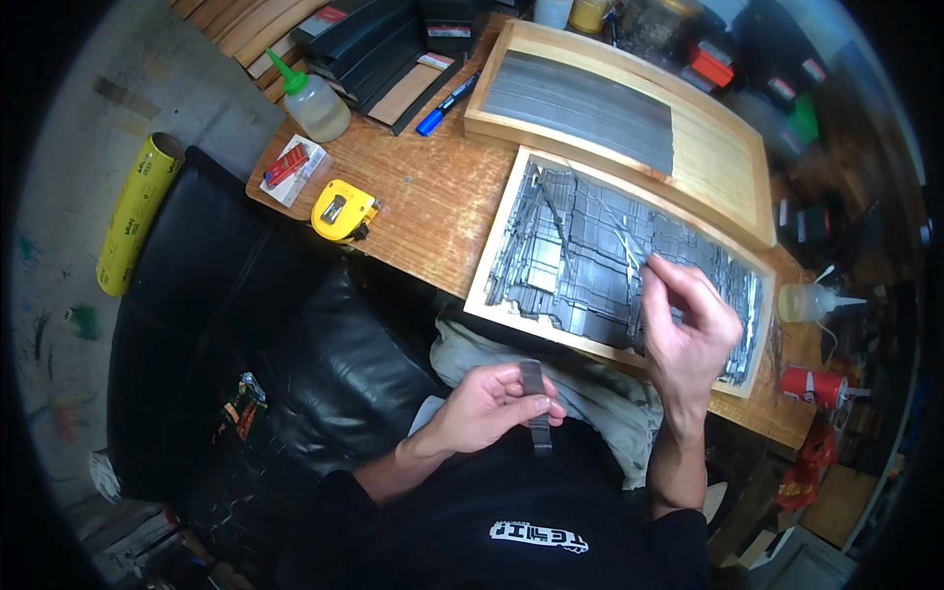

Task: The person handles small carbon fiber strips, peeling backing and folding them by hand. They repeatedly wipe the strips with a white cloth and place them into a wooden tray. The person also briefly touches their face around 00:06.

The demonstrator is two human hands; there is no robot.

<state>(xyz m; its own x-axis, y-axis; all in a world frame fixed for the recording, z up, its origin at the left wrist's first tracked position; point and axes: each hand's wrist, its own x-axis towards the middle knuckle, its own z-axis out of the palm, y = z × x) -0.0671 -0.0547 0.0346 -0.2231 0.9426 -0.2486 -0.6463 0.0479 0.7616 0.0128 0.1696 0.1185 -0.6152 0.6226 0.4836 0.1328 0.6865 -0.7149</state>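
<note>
My left hand (489, 411) is closed in front of my chest. Between its thumb and fingers is a small stack of thin dark strips (534, 382), standing roughly upright. My right hand (691, 329) is over a shallow wooden tray (479, 293), thumb and forefinger pinched on a thin strip (635, 244) with a bright edge. Many flat grey metal-looking strips (590, 236) fill that tray, mostly in overlapping rows, with a few lying askew on top. Behind it, a second wooden tray (723, 147) holds similar grey strips (580, 103) laid neatly side by side along its left part.
On the left of the wooden table (428, 216) are a yellow tape measure (339, 211), a green-tipped bottle (320, 108), a blue marker (447, 106) and black boxes (379, 59). A red can (814, 386) and a clear bottle (811, 303) stand right. A black padded seat (246, 295) is left.
</note>
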